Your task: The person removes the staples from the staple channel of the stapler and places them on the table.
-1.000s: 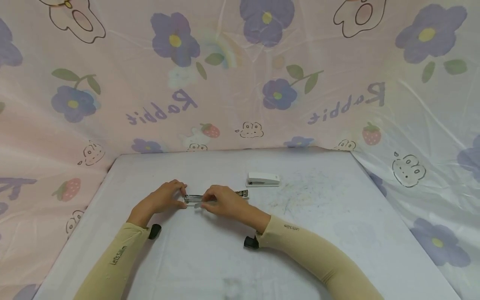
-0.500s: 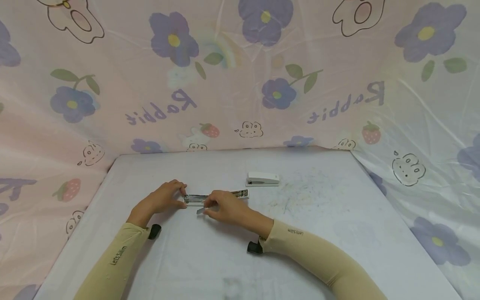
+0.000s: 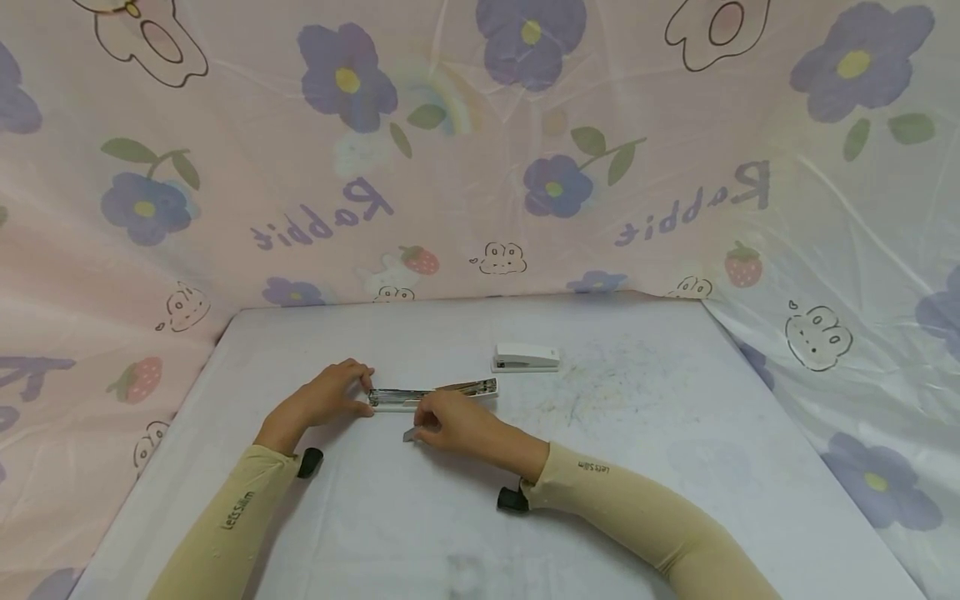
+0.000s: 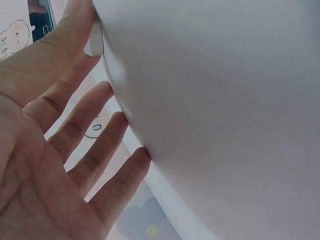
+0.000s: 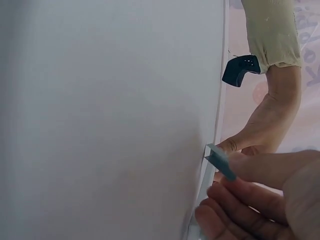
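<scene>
An opened white stapler (image 3: 394,407) lies on the table in the head view, its metal staple channel exposed and its top folded back to the right. My left hand (image 3: 324,397) grips its left end between thumb and fingers; the left wrist view shows only a white corner of the stapler (image 4: 95,41) by the thumb. My right hand (image 3: 459,423) pinches a short grey strip of staples (image 5: 220,163), held just in front of the stapler and apart from it. In the right wrist view the strip shows its U-shaped end. The right hand hides part of the stapler.
A second, closed white stapler (image 3: 527,358) stands behind and to the right of the opened one. Both sit on a white-covered table (image 3: 637,500) with faint coloured marks at right. A patterned curtain (image 3: 465,225) hangs behind and along the sides.
My right hand has drawn the strip of staples away from the stapler's channel, toward me and slightly right. My left hand has stayed at the stapler's left end.
</scene>
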`<state>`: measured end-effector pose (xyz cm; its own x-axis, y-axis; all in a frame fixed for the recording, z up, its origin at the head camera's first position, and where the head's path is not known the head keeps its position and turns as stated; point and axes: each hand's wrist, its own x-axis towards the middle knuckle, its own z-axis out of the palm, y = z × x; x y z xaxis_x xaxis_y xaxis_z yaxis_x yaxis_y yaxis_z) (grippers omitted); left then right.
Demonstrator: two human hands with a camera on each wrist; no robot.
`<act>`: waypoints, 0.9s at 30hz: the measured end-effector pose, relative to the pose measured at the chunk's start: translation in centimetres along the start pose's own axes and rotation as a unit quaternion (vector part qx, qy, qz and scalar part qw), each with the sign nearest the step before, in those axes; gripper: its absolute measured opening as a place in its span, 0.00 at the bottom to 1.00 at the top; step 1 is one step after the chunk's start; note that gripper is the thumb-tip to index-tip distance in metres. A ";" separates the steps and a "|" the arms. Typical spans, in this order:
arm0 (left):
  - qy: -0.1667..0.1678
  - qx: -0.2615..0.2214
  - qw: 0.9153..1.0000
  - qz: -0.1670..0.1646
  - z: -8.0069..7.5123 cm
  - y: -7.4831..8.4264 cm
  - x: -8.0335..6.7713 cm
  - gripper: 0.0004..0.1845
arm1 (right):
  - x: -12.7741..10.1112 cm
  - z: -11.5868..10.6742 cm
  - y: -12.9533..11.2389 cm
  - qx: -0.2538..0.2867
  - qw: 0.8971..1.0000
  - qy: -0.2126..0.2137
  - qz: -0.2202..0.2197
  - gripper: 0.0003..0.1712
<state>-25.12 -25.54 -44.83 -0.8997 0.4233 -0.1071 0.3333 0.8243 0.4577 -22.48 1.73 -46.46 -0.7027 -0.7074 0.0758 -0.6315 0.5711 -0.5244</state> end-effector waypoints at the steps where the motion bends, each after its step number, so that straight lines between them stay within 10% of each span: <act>1: 0.000 0.000 1.000 -0.001 0.0 -0.1 0.0 0.15 | 0.0 0.0 0.0 -0.005 1.000 -0.003 -0.002 0.07; 27: -0.001 -0.003 1.000 0.005 0.0 0.1 -0.2 0.15 | -0.4 0.1 0.6 -0.002 1.000 -0.025 -0.017 0.05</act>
<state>-24.87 -25.51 -44.78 -0.8958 0.4319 -0.1046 0.3399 0.8176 0.4648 -22.54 2.36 -46.92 -0.6646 -0.7454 0.0512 -0.6556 0.5489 -0.5185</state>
